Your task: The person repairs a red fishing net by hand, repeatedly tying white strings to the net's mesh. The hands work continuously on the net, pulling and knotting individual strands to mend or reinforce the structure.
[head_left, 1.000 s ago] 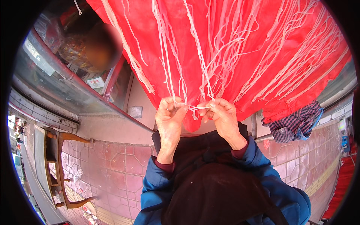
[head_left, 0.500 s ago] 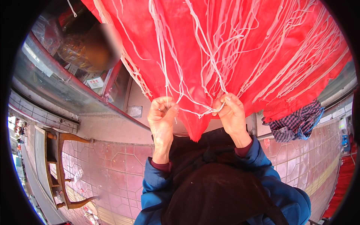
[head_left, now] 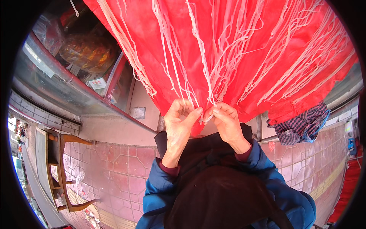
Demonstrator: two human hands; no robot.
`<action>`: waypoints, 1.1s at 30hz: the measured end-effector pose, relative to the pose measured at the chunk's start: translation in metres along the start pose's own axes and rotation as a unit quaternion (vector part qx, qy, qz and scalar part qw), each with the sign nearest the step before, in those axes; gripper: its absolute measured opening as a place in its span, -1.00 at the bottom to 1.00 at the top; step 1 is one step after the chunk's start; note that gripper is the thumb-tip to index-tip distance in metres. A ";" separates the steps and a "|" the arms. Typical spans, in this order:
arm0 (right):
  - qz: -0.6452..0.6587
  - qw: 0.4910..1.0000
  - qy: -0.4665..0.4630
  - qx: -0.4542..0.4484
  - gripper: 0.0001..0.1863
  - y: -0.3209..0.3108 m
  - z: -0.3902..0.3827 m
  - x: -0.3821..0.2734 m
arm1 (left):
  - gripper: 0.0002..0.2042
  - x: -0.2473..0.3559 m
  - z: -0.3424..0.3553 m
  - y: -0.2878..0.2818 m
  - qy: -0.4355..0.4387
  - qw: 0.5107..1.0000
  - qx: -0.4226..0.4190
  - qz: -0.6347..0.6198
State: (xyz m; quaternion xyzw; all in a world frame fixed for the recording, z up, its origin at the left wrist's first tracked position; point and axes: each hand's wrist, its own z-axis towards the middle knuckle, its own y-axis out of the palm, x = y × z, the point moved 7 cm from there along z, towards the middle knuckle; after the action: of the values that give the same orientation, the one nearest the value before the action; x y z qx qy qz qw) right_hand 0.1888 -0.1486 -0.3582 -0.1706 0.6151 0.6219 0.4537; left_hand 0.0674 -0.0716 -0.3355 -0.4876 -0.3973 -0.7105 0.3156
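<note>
A large red cloth (head_left: 183,38) spreads out before me, with bundles of white strings (head_left: 196,34) running down over it toward its near edge. My left hand (head_left: 179,120) is closed, pinching string ends between thumb and fingers. Close beside it, my right hand (head_left: 227,122) pinches the lower end of another white strand. Between the two hands the string ends come together; whether they are knotted there is too small to tell. The near tip of the cloth lies just below the fingertips and is partly hidden by them.
At the left, a glass display case (head_left: 76,91) with a red frame holds packaged goods. A wooden chair-like piece (head_left: 63,175) stands on the tiled floor (head_left: 118,179). On the right lies a dark checked cloth (head_left: 301,124). More strings (head_left: 316,57) lie over the cloth's right side.
My hands have come closer together, the left moving right and the right slightly left and down. The strings between them, spread in a loop before, now draw together at the fingertips.
</note>
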 end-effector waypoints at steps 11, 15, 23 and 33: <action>-0.067 0.997 -0.013 -0.022 -0.85 0.014 -0.012 -0.017 | -0.89 -0.005 0.005 -0.008 -0.007 0.998 0.046 -0.032; -0.036 0.994 -0.012 -0.106 -0.84 0.021 -0.018 -0.026 | -0.90 -0.003 0.009 -0.014 0.011 0.997 0.061 -0.045; 0.075 0.966 0.026 -0.244 -0.72 0.010 -0.033 -0.053 | -0.93 -0.004 0.009 -0.028 0.003 0.997 0.066 -0.042; 0.126 0.931 0.063 -0.337 -0.77 0.028 -0.053 -0.070 | -0.91 0.002 0.002 -0.034 0.002 0.997 0.059 -0.041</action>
State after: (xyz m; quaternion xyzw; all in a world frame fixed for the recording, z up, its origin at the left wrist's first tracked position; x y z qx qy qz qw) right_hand 0.1859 -0.2179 -0.2968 -0.2729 0.4131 0.8327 0.2479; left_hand 0.0396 -0.0540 -0.3422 -0.4497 -0.4580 -0.6990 0.3152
